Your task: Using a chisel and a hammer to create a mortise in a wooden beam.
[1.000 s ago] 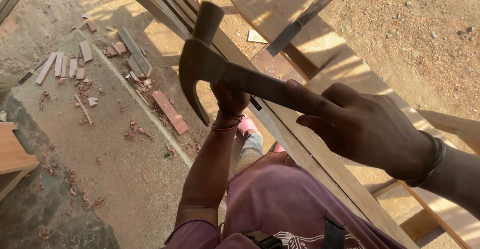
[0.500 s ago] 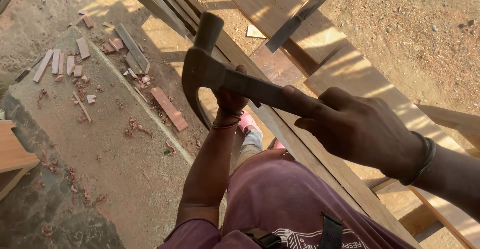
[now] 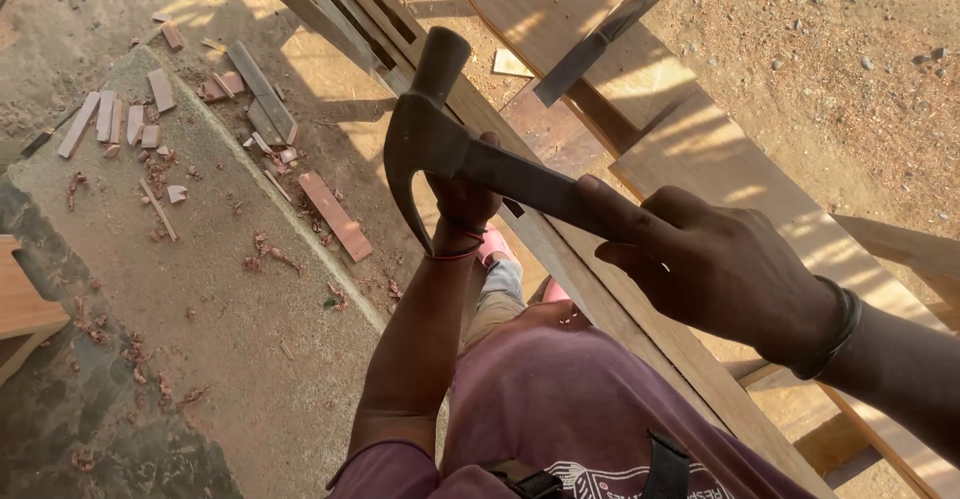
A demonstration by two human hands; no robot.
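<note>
My right hand (image 3: pixel 715 269) grips the dark handle of a claw hammer (image 3: pixel 430 134), held up in the air with its claws curving down to the left. Under the hammer head, my left hand (image 3: pixel 468 204) reaches down to a long wooden rail (image 3: pixel 590 289) that runs diagonally across the view. The hammer hides the fingers, so what they hold cannot be made out. A red band circles the left wrist and a dark bracelet the right. My maroon shirt fills the bottom centre.
A chisel (image 3: pixel 605 34) with a wooden handle lies on a wide plank (image 3: pixel 700 139) at the upper right. Several wood offcuts (image 3: pixel 335 217) and shavings are scattered on a concrete slab (image 3: pixel 200 289) at the left. Sandy ground with small stones lies at the far right.
The hammer and my right hand have drifted slightly down and to the right. My left hand stays at the rail.
</note>
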